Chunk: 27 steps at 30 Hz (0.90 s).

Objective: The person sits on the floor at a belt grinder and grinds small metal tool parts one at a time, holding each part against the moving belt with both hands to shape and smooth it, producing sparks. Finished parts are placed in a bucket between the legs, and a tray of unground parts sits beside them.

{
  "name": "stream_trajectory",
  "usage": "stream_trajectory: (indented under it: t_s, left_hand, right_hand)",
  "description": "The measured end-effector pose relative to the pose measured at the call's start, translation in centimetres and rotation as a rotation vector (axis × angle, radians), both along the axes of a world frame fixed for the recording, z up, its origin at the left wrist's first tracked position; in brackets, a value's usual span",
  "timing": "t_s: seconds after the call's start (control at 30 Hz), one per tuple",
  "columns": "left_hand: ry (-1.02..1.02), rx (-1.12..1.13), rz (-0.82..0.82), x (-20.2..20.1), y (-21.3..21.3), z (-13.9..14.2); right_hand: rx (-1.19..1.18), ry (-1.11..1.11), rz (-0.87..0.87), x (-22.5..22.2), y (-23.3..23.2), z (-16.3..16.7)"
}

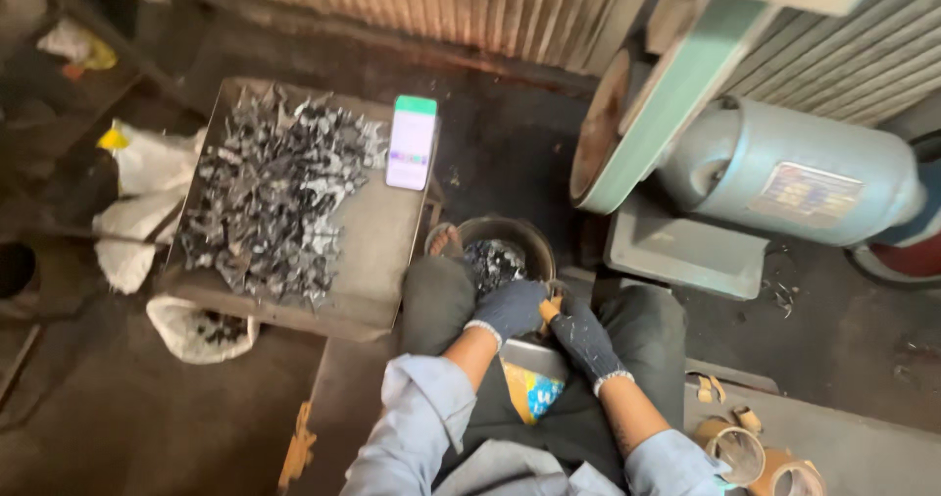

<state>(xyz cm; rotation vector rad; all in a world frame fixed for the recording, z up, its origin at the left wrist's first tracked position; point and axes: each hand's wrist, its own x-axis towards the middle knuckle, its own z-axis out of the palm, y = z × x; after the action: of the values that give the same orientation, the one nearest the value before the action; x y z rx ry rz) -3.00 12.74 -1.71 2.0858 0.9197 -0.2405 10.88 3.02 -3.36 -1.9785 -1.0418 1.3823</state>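
Both my hands wear dark knitted gloves and meet over my lap. My left hand (510,310) rests at the near rim of a round dark bucket (529,236) that holds small metal pieces. My right hand (581,334) is beside it, fingers curled around a small orange-brown object; what it is cannot be made out. A flat metal tray (377,251) at my left carries a heap of several grey metal parts (270,192).
A phone (412,143) with a lit screen lies on the tray's far right corner. A belt sander with a green belt (676,94) and a grey motor (784,173) stands at the right. White sacks (147,202) lie at the left. Cardboard tape cores (735,447) sit near my right arm.
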Motion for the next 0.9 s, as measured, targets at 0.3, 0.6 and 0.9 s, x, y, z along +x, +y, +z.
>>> stream_trajectory:
  t_s: [0.3, 0.6, 0.9]
  left_hand:
    - [0.09, -0.032, -0.024, 0.2, 0.2, 0.6]
    - [0.062, -0.024, -0.007, 0.4, -0.4, -1.1]
    - [0.106, 0.027, -0.105, 0.7, -2.0, -4.5]
  right_hand:
    - [-0.056, 0.081, -0.07, 0.4, 0.1, -2.0]
    - [-0.056, 0.164, -0.037, 0.0, -0.1, 0.1]
    - [-0.141, -0.207, 0.068, -0.1, -0.4, 0.6]
